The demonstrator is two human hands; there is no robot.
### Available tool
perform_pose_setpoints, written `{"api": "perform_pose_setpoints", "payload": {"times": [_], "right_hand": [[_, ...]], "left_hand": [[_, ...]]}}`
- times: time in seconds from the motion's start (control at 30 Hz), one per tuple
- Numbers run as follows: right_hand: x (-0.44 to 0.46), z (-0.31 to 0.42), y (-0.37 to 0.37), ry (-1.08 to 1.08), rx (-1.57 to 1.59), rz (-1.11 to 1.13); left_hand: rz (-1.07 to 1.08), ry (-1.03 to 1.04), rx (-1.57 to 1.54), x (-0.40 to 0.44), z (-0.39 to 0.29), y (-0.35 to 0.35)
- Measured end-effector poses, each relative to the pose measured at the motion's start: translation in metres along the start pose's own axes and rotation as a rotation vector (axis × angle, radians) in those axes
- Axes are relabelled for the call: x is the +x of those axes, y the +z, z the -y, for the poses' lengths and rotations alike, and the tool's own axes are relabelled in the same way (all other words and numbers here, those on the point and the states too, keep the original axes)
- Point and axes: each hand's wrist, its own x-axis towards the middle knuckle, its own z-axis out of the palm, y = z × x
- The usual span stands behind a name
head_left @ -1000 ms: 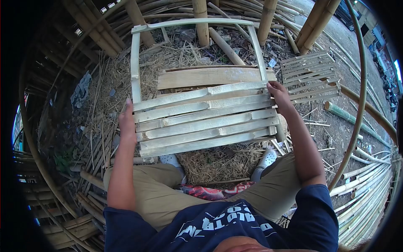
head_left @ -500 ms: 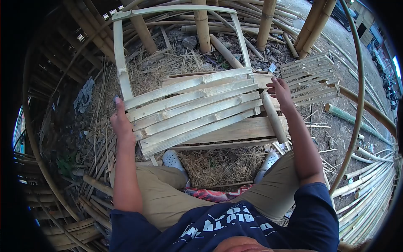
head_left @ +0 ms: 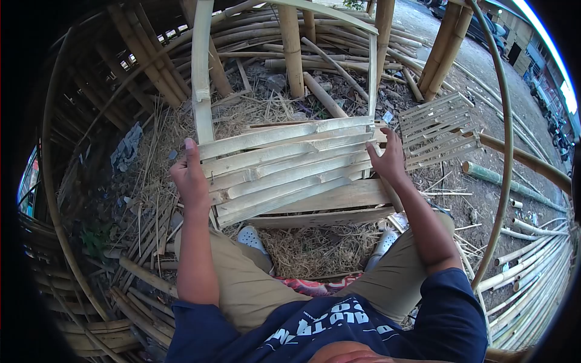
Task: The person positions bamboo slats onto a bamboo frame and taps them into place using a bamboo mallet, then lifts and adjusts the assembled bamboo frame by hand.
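A pale bamboo slatted frame [head_left: 290,158] is tilted in front of me, with several split slats across it and two long side strips running away to a crossbar. My left hand [head_left: 192,180] grips its left edge, thumb up along the slat ends and fingers partly hidden. At the right end, my right hand [head_left: 389,160] has its fingers apart, the thumb at the slat ends. Below the frame is a low wooden bench [head_left: 333,199] of planks. A round bamboo piece [head_left: 392,195] lies on its right side, partly covered by my right hand.
Another slatted bamboo panel [head_left: 439,130] rests at the right on the ground. Bamboo poles [head_left: 532,284] are stacked at lower right, and more lie behind upright bamboo posts [head_left: 292,54]. Shavings [head_left: 321,248] cover the ground between my feet. A curved bamboo strip [head_left: 505,151] arcs along the right.
The slatted frame has turned slightly and its long strips have swung right and farther up in view. My left hand moved with it. My right hand came left to the slat ends.
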Motion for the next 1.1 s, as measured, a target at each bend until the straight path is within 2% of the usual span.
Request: {"api": "perform_pose_setpoints", "payload": {"times": [0.13, 0.23, 0.27, 0.4, 0.5, 0.53, 0.63, 0.73, 0.87, 1.0, 1.1], "right_hand": [[-0.007, 0.006, 0.001, 0.019, 0.034, -0.051], [-0.007, -0.007, -0.006, 0.208, 0.133, 0.047], [-0.008, -0.012, -0.006, 0.202, 0.115, -0.010], [-0.007, -0.024, -0.007, 0.492, 0.141, -0.077], [-0.017, -0.012, -0.007, 0.765, 0.593, 0.321], [-0.022, -0.007, -0.004, 0.699, 0.621, 0.521], [-0.033, 0.015, 0.010, 0.639, 0.861, 0.843], [-0.044, 0.031, 0.039, 0.735, 1.274, 0.924], [-0.048, 0.051, 0.046, 0.548, 1.353, 0.842], [-0.048, 0.047, 0.053, 0.672, 1.118, 0.795], [-0.045, 0.046, 0.054, 0.718, 1.126, 0.679]], "left_hand": [[0.008, -0.002, 0.016, 0.006, -0.003, -0.005], [-0.061, 0.015, -0.001, 0.005, -0.011, -0.007], [-0.070, 0.014, 0.005, 0.003, -0.014, -0.011], [-0.109, 0.035, -0.064, -0.003, -0.039, -0.018], [-0.173, 0.021, -0.146, -0.013, -0.042, -0.015], [-0.201, 0.012, -0.171, -0.017, -0.042, -0.012], [-0.317, -0.074, -0.194, -0.029, -0.035, 0.009], [-0.347, -0.193, -0.279, -0.037, -0.013, 0.032], [-0.364, -0.342, -0.226, -0.042, 0.019, 0.053], [-0.384, -0.423, -0.221, -0.056, 0.035, 0.077], [-0.381, -0.515, -0.323, -0.068, 0.057, 0.087]]}}
